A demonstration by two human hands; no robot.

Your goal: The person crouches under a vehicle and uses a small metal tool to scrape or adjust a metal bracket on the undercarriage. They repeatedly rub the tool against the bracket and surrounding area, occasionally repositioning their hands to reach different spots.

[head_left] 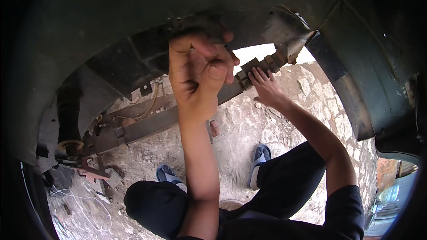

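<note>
My left hand (200, 69) is raised in the middle of the view, close under a dark green vehicle body panel (111, 9). Its fingers are curled, and whatever they may grip is too hidden to make out. Lower and to the right, my right hand (266, 86) rests with outstretched fingers on a dark metal block with clamps (252, 66). That block sits on a long steel spring bar (151, 126), which runs diagonally from upper right to lower left under the wheel arch.
A dark cylindrical shock absorber (69, 120) hangs at the left. Pale, rough ground (289, 120) lies beneath, with a white cable (89, 198) at lower left and my sandalled feet below me. A curved panel (378, 80) bounds the right; corrugated sheet (396, 213) stands beyond it.
</note>
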